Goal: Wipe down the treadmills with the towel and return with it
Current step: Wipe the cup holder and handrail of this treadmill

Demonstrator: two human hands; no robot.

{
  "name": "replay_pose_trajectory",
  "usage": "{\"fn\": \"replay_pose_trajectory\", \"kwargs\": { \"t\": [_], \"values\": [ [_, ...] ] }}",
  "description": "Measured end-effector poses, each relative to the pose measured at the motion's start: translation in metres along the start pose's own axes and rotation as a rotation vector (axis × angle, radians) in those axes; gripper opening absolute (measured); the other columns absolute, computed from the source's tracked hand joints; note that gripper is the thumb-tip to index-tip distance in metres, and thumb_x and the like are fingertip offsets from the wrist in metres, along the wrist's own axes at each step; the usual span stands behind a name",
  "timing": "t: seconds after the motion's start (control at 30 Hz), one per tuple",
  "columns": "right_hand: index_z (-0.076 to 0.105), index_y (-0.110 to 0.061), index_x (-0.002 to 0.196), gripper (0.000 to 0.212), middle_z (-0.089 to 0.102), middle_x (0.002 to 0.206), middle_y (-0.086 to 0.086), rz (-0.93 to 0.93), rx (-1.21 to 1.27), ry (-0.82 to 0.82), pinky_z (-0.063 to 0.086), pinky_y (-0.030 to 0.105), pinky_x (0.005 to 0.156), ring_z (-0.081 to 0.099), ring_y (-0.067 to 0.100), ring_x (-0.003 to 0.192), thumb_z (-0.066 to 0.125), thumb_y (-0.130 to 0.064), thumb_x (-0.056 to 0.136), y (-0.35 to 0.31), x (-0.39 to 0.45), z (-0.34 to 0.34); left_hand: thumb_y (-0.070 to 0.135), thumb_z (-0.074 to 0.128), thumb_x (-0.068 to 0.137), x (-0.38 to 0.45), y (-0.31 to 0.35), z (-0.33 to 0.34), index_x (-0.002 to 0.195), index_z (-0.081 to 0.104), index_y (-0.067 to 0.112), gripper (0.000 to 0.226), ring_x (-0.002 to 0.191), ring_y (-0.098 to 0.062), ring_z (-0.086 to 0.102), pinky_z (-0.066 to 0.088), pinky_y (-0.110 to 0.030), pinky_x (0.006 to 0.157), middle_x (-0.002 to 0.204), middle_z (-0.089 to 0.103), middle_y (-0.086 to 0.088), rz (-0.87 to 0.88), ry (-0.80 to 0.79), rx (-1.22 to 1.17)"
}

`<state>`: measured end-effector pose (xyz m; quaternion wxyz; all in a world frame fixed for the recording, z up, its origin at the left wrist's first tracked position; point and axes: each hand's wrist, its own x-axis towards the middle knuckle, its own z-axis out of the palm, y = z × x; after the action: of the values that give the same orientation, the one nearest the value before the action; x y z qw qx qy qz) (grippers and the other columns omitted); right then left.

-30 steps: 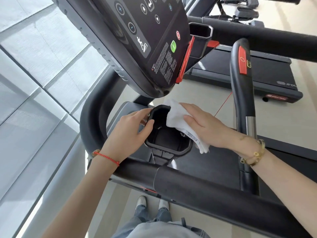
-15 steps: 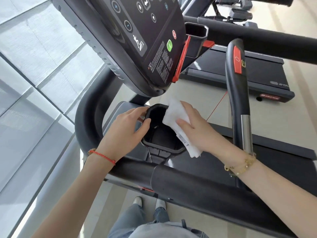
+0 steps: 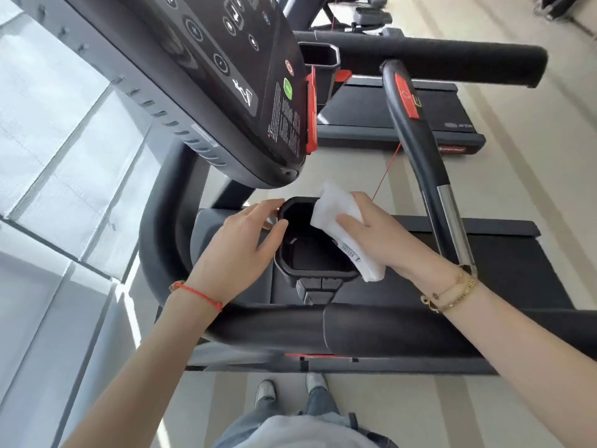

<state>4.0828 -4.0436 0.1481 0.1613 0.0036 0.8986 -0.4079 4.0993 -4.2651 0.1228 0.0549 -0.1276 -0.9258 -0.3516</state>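
Two hands wipe a cup holder on a treadmill with a white towel.

The right hand's [image 3: 381,234] fingers [image 3: 347,218] lie nearly straight, pressing a folded white towel [image 3: 339,221] flat against the right rim of a black cup holder [image 3: 310,253]; the cloth drapes over that rim, its label end hanging toward the person. The left hand's [image 3: 239,250] thumb [image 3: 274,231] and fingers curl around the holder's left rim, steadying it. Outward, the holder sits below the treadmill's [image 3: 403,331] tilted control console [image 3: 226,76], between padded black handrails, with a second treadmill beyond. This looks like the wiping step, partway through, with the holder's rim in hand. Next would likely be sweeping the cloth around the rim or into the well, keeping pressure so the towel does not slip in.
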Motion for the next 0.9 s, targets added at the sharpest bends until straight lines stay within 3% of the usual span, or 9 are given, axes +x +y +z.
{"fn": "replay_pose_trajectory", "kwargs": {
  "t": [0.17, 0.27, 0.33, 0.5, 0.57, 0.6, 0.7, 0.77, 0.9],
  "values": [
    [0.036, -0.031, 0.141, 0.040, 0.057, 0.103, -0.013, 0.043, 0.138, 0.159, 0.046, 0.007, 0.051, 0.059, -0.011, 0.076, 0.042, -0.030, 0.101, 0.001, -0.048, 0.005, 0.029, 0.046, 0.099, 0.005, -0.014, -0.005, 0.135, 0.054, 0.025, 0.036, 0.096, -0.003, 0.061, 0.051, -0.030, 0.093, 0.110, 0.064, 0.009, 0.071, -0.052, -0.073],
    [0.036, -0.040, 0.139, 0.039, 0.062, 0.112, -0.008, -0.024, 0.109, 0.229, 0.049, 0.018, 0.072, 0.060, 0.000, 0.089, 0.041, -0.033, 0.101, -0.005, -0.079, 0.004, 0.028, 0.044, 0.101, 0.007, -0.021, -0.007, 0.135, 0.053, 0.027, 0.036, 0.094, 0.002, 0.061, 0.051, -0.025, 0.092, 0.109, 0.064, 0.011, 0.111, -0.073, -0.087],
    [0.031, -0.047, 0.141, 0.042, 0.060, 0.119, -0.014, -0.130, 0.048, 0.208, 0.043, 0.017, 0.080, 0.058, -0.001, 0.099, 0.041, -0.034, 0.102, -0.015, -0.094, 0.006, 0.027, 0.042, 0.101, 0.008, -0.026, -0.009, 0.135, 0.053, 0.028, 0.036, 0.090, 0.001, 0.064, 0.050, -0.023, 0.090, 0.107, 0.066, 0.009, 0.135, -0.083, -0.102],
    [0.022, -0.034, 0.148, 0.047, 0.031, 0.151, -0.016, -0.227, -0.267, -0.174, 0.026, 0.017, 0.100, 0.032, 0.002, 0.132, 0.035, -0.038, 0.103, -0.036, -0.083, 0.035, 0.023, 0.042, 0.102, 0.011, -0.032, -0.011, 0.134, 0.056, 0.026, 0.035, 0.090, -0.009, 0.066, 0.048, -0.020, 0.083, 0.102, 0.067, 0.006, 0.146, -0.100, -0.140],
    [0.027, -0.022, 0.144, 0.046, 0.042, 0.140, -0.008, -0.228, -0.391, -0.165, 0.028, 0.019, 0.087, 0.041, 0.010, 0.121, 0.034, -0.040, 0.102, -0.042, -0.070, 0.049, 0.020, 0.043, 0.102, 0.011, -0.032, -0.012, 0.134, 0.056, 0.023, 0.035, 0.086, -0.012, 0.065, 0.049, -0.021, 0.079, 0.098, 0.067, 0.004, 0.152, -0.097, -0.156],
    [0.033, -0.017, 0.136, 0.042, 0.050, 0.122, -0.007, -0.225, -0.453, -0.135, 0.026, 0.020, 0.077, 0.046, 0.014, 0.109, 0.034, -0.041, 0.102, -0.045, -0.065, 0.054, 0.019, 0.044, 0.102, 0.011, -0.032, -0.012, 0.134, 0.056, 0.023, 0.035, 0.083, -0.013, 0.064, 0.049, -0.024, 0.078, 0.096, 0.067, 0.003, 0.155, -0.094, -0.156],
    [0.039, -0.018, 0.098, 0.021, 0.042, 0.083, -0.010, -0.263, -0.607, -0.071, 0.022, 0.029, 0.065, 0.042, 0.013, 0.079, 0.034, -0.038, 0.102, -0.040, -0.060, 0.055, 0.019, 0.044, 0.101, 0.012, -0.033, -0.011, 0.135, 0.055, 0.024, 0.036, 0.083, -0.013, 0.063, 0.049, -0.028, 0.081, 0.097, 0.068, 0.002, 0.158, -0.091, -0.142],
    [0.041, -0.017, 0.092, 0.025, 0.047, 0.084, -0.007, -0.295, -0.662, -0.077, 0.027, 0.026, 0.067, 0.043, 0.013, 0.081, 0.034, -0.039, 0.101, -0.030, -0.064, 0.041, 0.021, 0.043, 0.101, 0.011, -0.033, -0.011, 0.136, 0.053, 0.025, 0.036, 0.089, -0.014, 0.065, 0.052, -0.033, 0.086, 0.101, 0.069, 0.002, 0.149, -0.114, -0.164],
    [0.054, -0.019, 0.111, 0.036, 0.056, 0.104, -0.011, -0.315, -0.624, -0.122, 0.029, 0.016, 0.078, 0.044, 0.006, 0.099, 0.032, -0.045, 0.097, -0.016, -0.073, 0.015, 0.024, 0.043, 0.101, 0.009, -0.034, -0.011, 0.137, 0.050, 0.029, 0.037, 0.096, -0.017, 0.066, 0.053, -0.041, 0.089, 0.109, 0.068, 0.004, 0.143, -0.140, -0.173]
  ]
}}
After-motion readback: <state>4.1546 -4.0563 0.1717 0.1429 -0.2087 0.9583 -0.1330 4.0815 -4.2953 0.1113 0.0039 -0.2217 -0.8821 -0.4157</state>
